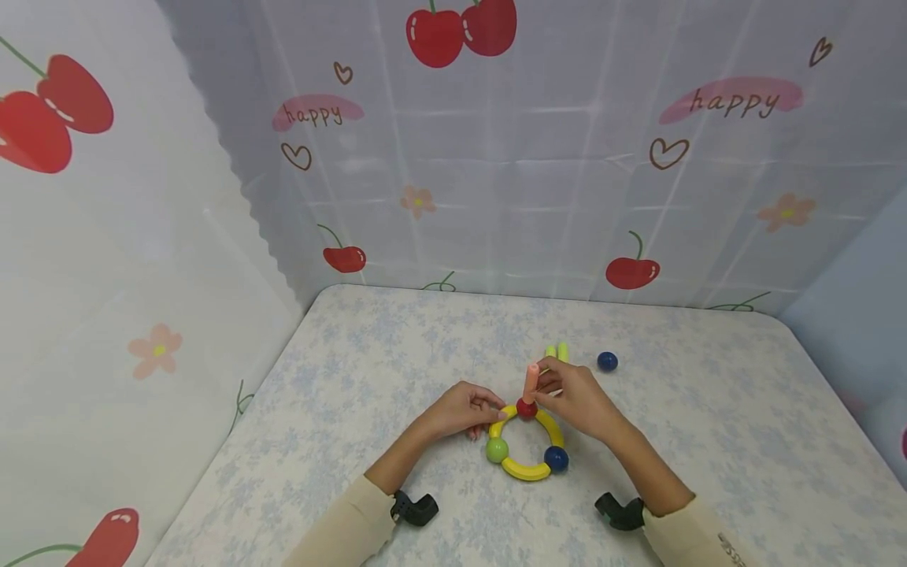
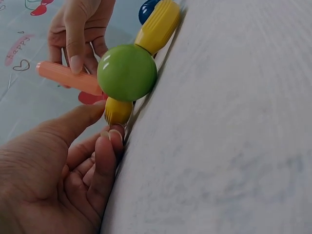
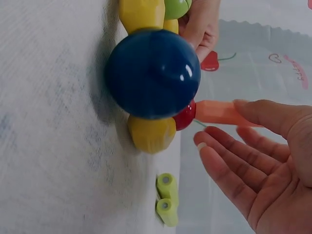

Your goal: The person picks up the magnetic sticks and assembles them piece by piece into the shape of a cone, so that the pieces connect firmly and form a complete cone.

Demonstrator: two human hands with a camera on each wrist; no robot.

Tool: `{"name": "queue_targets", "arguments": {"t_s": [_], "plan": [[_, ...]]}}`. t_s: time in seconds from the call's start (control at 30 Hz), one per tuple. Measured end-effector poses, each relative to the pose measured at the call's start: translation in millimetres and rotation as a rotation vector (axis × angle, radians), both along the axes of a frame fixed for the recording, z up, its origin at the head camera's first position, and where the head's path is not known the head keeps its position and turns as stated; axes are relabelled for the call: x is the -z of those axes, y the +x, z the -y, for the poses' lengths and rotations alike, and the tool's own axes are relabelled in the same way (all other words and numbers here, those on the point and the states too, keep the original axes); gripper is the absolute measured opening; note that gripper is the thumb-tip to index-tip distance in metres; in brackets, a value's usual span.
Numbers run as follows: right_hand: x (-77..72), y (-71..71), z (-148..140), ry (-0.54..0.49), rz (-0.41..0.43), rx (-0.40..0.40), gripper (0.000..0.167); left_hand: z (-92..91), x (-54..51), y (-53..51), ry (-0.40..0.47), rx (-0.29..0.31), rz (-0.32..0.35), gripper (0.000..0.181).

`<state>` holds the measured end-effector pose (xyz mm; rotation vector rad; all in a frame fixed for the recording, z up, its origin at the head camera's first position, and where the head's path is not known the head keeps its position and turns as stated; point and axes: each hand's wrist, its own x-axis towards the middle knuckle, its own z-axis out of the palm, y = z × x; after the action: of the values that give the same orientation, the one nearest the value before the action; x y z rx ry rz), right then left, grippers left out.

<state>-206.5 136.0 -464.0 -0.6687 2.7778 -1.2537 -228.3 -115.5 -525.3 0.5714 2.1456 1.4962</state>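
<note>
A ring of curved yellow magnetic rods and balls lies on the table. Its balls are green, dark blue and red. My left hand pinches the ring's left yellow rod between thumb and fingertips, between the green and red balls. From the red ball an orange rod stands up. My right hand holds this rod between thumb and index finger, the other fingers spread loosely in the right wrist view. The green ball partly hides the joint at the red ball in the left wrist view.
Light green rods lie behind my right hand. A loose dark blue ball sits farther right on the flower-patterned tabletop. A printed curtain hangs along the table's back edge. Dark wrist devices sit at both cuffs.
</note>
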Motion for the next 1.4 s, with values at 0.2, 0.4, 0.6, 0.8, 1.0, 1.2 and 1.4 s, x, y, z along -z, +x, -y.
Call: {"name": "queue_targets", "arguments": {"t_s": [0.2, 0.4, 0.6, 0.8, 1.0, 1.2, 1.4], "plan": [[2.6, -6.2, -5, 0.044, 0.086, -0.068, 0.028, 7.8, -16.7, 0.7, -0.11, 0.12, -0.005, 0.039], [10.5, -12.4, -9, 0.056, 0.154, -0.153, 0.02, 8.5, -32.8, 8.1, -0.289, 0.239, -0.084, 0.068], [16.1, -15.1, -16, 0.002, 0.199, -0.228, 0.026, 1.4, -40.3, 15.4, -0.366, 0.289, -0.203, 0.083], [18.3, -17.3, -23, 0.015, 0.181, -0.248, 0.023, 2.3, -41.2, 16.9, -0.362, 0.25, -0.172, 0.08], [19.9, -20.2, -33, 0.012, 0.178, -0.259, 0.024, 9.0, -34.7, 9.9, -0.284, 0.234, -0.124, 0.068], [16.3, -21.5, -40, -0.026, 0.215, -0.285, 0.025, 16.6, -26.4, 0.5, -0.137, 0.185, -0.022, 0.051], [13.3, -20.5, -48, -0.102, 0.314, -0.333, 0.021, 18.0, -21.8, -3.3, -0.106, 0.086, -0.011, 0.036]]}}
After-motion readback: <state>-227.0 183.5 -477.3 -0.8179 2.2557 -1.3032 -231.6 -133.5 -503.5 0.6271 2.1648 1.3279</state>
